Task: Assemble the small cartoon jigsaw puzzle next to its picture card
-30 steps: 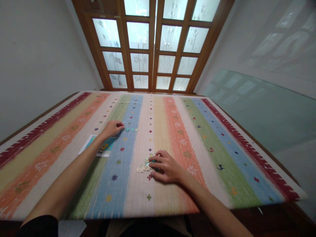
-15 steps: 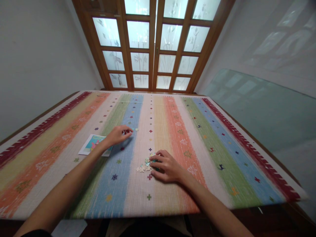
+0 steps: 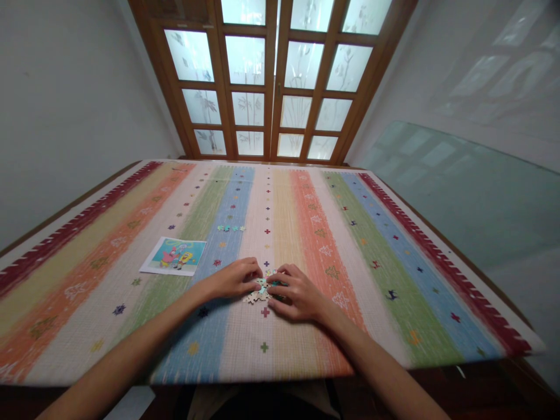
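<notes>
A small pile of jigsaw puzzle pieces (image 3: 259,296) lies on the tablecloth in front of me, some face up in teal, others pale side up. My left hand (image 3: 238,278) reaches its left edge, fingers bent and a little apart, thumb near the pieces. From the other side, my right hand (image 3: 295,293) rests with spread, curved fingers over the pile and hides part of it. Farther off, on the blue stripe, several teal puzzle pieces (image 3: 231,228) lie in a short row. A printed picture card (image 3: 175,256) of two cartoon figures lies to the left.
The striped tablecloth (image 3: 376,326) covers a large table, its front edge close to my body. Wooden doors with glass panes (image 3: 249,93) stand beyond the far edge. A pale green glass-like panel (image 3: 459,192) leans at the right wall.
My left hand has come back from the row of pieces to the pile, uncovering the row and the picture card. My right hand has stayed at the pile.
</notes>
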Action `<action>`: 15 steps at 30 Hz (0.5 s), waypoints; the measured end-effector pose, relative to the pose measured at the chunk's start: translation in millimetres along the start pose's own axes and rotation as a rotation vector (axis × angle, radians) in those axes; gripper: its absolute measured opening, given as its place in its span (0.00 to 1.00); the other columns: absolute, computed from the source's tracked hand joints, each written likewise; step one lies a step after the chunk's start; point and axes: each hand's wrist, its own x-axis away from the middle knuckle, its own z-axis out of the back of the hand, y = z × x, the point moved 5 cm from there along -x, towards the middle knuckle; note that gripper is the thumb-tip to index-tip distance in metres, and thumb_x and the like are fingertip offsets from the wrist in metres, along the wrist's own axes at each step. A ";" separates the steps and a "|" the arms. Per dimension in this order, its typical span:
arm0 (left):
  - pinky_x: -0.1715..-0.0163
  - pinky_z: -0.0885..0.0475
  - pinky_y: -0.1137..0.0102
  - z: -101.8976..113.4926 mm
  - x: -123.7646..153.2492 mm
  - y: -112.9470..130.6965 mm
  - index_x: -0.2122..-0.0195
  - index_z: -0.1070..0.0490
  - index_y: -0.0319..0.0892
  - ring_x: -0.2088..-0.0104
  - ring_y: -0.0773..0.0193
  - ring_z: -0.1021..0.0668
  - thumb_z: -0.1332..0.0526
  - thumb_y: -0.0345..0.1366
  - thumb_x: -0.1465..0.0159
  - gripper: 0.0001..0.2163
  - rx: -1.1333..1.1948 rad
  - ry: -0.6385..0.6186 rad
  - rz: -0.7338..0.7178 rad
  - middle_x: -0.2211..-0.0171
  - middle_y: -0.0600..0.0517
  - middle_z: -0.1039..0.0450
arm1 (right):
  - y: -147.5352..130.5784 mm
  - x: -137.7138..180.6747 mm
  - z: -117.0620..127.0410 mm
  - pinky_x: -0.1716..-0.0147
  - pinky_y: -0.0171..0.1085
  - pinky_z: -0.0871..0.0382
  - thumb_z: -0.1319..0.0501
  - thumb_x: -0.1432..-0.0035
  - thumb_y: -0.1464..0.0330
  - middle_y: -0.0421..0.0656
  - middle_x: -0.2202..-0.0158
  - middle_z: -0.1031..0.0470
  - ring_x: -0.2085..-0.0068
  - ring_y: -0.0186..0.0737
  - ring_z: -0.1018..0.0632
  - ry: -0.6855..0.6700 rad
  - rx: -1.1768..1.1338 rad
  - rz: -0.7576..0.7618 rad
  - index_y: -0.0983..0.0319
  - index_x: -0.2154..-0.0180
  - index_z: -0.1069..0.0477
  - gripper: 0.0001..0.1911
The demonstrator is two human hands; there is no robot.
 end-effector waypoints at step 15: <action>0.59 0.29 0.65 80.3 -56.3 -64.6 0.64 0.23 0.42 0.66 0.60 0.24 0.40 0.37 0.36 0.07 -0.127 0.344 0.198 0.67 0.50 0.21 | 2.4 -0.4 -2.9 0.55 0.47 0.30 0.38 0.35 0.65 0.45 0.57 0.19 0.57 0.46 0.25 0.005 -0.005 -0.003 0.59 0.63 0.23 0.07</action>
